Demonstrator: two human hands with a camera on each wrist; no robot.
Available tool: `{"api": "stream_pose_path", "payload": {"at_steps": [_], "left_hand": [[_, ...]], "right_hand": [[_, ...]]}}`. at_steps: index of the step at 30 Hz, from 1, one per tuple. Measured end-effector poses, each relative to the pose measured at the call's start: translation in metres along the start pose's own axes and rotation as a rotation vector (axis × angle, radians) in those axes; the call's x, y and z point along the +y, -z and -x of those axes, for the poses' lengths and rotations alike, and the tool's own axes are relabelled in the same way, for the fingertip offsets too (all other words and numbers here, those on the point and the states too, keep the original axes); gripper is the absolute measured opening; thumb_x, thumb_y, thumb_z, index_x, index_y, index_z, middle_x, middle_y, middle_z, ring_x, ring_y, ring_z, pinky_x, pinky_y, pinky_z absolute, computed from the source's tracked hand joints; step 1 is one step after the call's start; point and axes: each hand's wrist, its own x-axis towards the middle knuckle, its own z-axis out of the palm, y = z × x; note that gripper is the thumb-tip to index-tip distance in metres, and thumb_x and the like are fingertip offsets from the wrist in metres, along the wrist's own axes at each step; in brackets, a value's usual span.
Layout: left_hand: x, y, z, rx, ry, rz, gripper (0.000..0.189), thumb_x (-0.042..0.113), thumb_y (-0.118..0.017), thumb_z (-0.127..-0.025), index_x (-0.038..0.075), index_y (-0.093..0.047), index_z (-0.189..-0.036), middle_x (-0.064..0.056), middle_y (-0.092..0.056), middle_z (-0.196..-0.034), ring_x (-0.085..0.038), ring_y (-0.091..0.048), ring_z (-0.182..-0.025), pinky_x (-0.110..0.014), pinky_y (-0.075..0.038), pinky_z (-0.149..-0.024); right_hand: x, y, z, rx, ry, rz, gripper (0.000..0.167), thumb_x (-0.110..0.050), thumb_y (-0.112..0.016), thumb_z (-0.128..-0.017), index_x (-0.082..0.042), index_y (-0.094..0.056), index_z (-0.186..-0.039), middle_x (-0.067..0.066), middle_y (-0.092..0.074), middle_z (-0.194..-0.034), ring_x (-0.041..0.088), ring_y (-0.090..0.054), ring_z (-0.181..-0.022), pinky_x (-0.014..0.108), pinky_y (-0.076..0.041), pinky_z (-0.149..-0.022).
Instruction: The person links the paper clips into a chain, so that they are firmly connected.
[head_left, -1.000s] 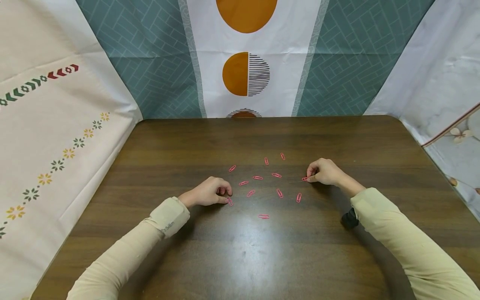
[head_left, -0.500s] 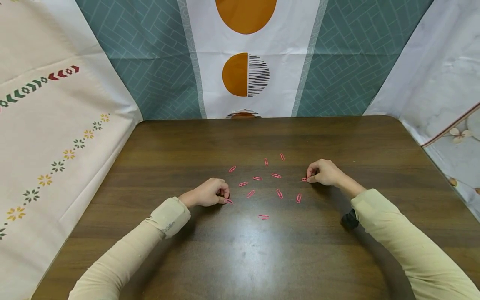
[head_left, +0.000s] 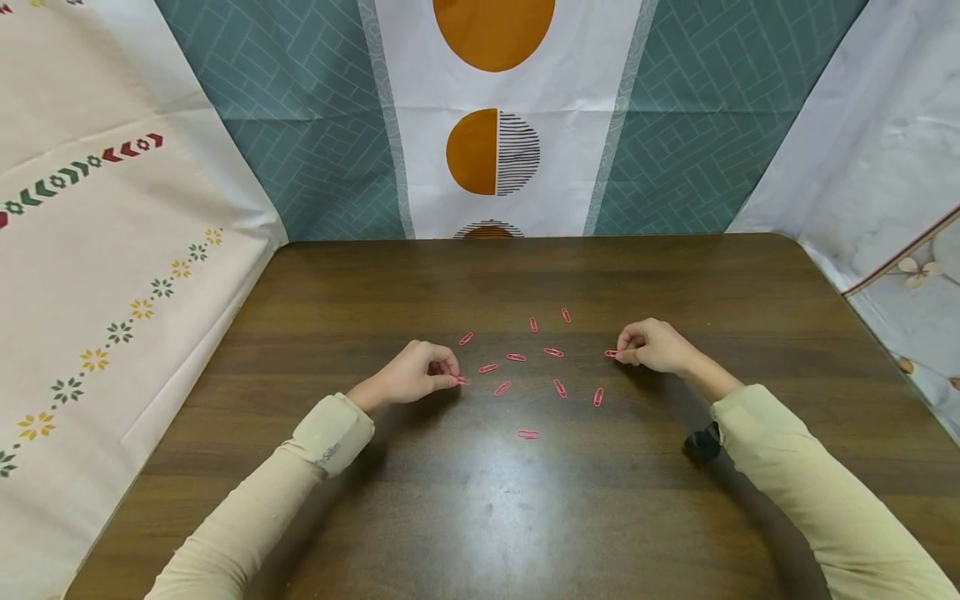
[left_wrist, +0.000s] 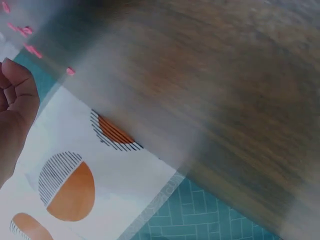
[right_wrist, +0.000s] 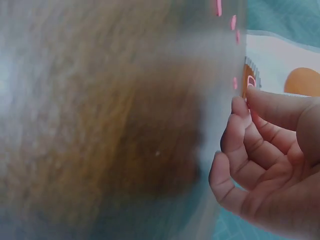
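Between thumb and fingertip my left hand pinches a pink paper clip at the left side of the scattered clips. My right hand likewise pinches another pink paper clip, on the right side of the group. The right wrist view shows that clip's looped end jutting past the thumb, the other fingers loosely curled. Several more pink paper clips lie apart on the table between the hands, among them one nearer the front. The left wrist view catches only part of the left hand, its held clip hidden.
The dark wooden table spreads under both arms. Patterned cloth hangs behind its far edge, with pale cloths at the left and right sides. A black band sits at the right wrist.
My left hand has shifted slightly away from me, carrying its paper clip, which has turned from slanting to nearly sideways. My right hand has barely moved. The loose clips lie as before.
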Motion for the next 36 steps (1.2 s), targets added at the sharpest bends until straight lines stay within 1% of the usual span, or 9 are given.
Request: {"api": "stream_pose_path", "payload": {"at_steps": [4, 10, 12, 18, 25, 31, 36], "left_hand": [[0.003, 0.002, 0.000, 0.033, 0.007, 0.021, 0.006, 0.008, -0.067, -0.082, 0.003, -0.065, -0.082, -0.004, -0.063, -0.072, -0.011, -0.047, -0.058, -0.024, -0.040, -0.053], [0.007, 0.004, 0.001, 0.077, 0.008, 0.045, 0.004, 0.006, -0.066, -0.082, 0.002, -0.066, -0.084, -0.003, -0.063, -0.074, -0.011, -0.049, -0.061, -0.025, -0.042, -0.056], [0.008, 0.004, 0.001, 0.092, 0.008, 0.051, 0.006, 0.006, -0.067, -0.082, 0.001, -0.066, -0.084, -0.003, -0.062, -0.073, -0.012, -0.049, -0.061, -0.024, -0.041, -0.056], [0.009, 0.002, -0.001, 0.135, 0.014, 0.073, 0.005, 0.005, -0.067, -0.081, 0.000, -0.066, -0.083, -0.008, -0.062, -0.073, -0.013, -0.049, -0.062, -0.024, -0.041, -0.057], [0.009, 0.001, -0.002, 0.162, -0.009, 0.091, 0.004, 0.004, -0.067, -0.081, 0.001, -0.067, -0.083, -0.004, -0.062, -0.073, -0.013, -0.050, -0.062, -0.026, -0.044, -0.058], [0.014, 0.001, -0.004, 0.172, -0.018, 0.104, 0.003, 0.002, -0.067, -0.081, 0.001, -0.067, -0.084, -0.002, -0.063, -0.074, -0.013, -0.052, -0.064, -0.026, -0.045, -0.059], [0.017, 0.000, -0.006, 0.177, -0.031, 0.104, 0.003, 0.002, -0.066, -0.081, 0.001, -0.067, -0.084, -0.006, -0.063, -0.075, -0.013, -0.053, -0.065, -0.025, -0.046, -0.061]], "right_hand": [[-0.003, 0.000, 0.002, 0.007, 0.009, -0.036, 0.006, -0.006, -0.064, -0.083, -0.004, -0.060, -0.079, 0.006, -0.058, -0.062, 0.019, -0.050, -0.059, 0.032, -0.039, -0.061], [-0.011, 0.001, 0.005, 0.037, 0.046, -0.068, 0.007, -0.006, -0.064, -0.083, -0.003, -0.061, -0.079, 0.008, -0.059, -0.066, 0.023, -0.053, -0.063, 0.028, -0.040, -0.056], [-0.014, 0.002, 0.007, 0.047, 0.058, -0.061, 0.006, -0.006, -0.064, -0.083, -0.002, -0.062, -0.079, 0.008, -0.060, -0.068, 0.021, -0.052, -0.063, 0.027, -0.040, -0.055], [-0.023, 0.000, 0.011, 0.095, 0.089, -0.060, 0.008, -0.008, -0.067, -0.082, -0.001, -0.064, -0.081, 0.007, -0.063, -0.072, 0.014, -0.050, -0.064, 0.027, -0.040, -0.058], [-0.035, -0.002, 0.015, 0.116, 0.121, -0.125, 0.005, -0.006, -0.068, -0.080, -0.002, -0.066, -0.083, 0.006, -0.062, -0.073, 0.012, -0.052, -0.064, 0.025, -0.041, -0.058], [-0.045, -0.002, 0.018, 0.121, 0.137, -0.135, 0.006, -0.007, -0.068, -0.080, -0.002, -0.066, -0.082, 0.010, -0.064, -0.074, 0.012, -0.050, -0.061, 0.025, -0.040, -0.056], [-0.050, -0.004, 0.019, 0.134, 0.146, -0.149, 0.004, -0.006, -0.067, -0.081, -0.003, -0.067, -0.082, 0.011, -0.065, -0.076, 0.011, -0.050, -0.062, 0.025, -0.040, -0.056]]}}
